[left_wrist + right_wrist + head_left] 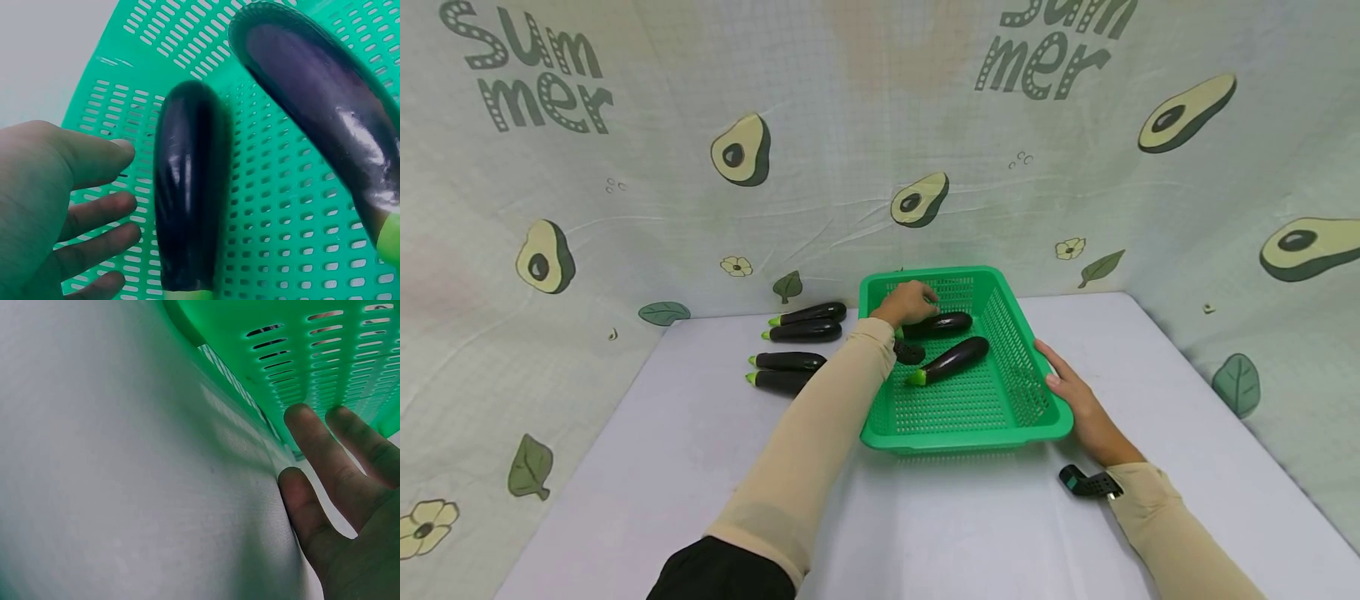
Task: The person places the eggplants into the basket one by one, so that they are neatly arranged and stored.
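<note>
A green plastic basket (977,437) with perforated walls holds two dark purple eggplants with green stem ends. My left hand (908,303) is inside it at the far left, beside the farther eggplant (951,324). In the left wrist view, the fingers (103,240) are spread, with a gap between them and that eggplant (190,187). The nearer eggplant (958,358) lies slanted on the basket floor. My right hand (1075,400) holds the basket's right rim, thumb on top. Its other fingers (325,462) extend by the outer wall in the right wrist view.
Left of the basket, several more eggplants (802,331) lie on the white table (647,467), partly behind the left sleeve. A cloth backdrop (850,100) printed with avocados rises behind the table. A black wrist strap (1088,482) sits at the right wrist.
</note>
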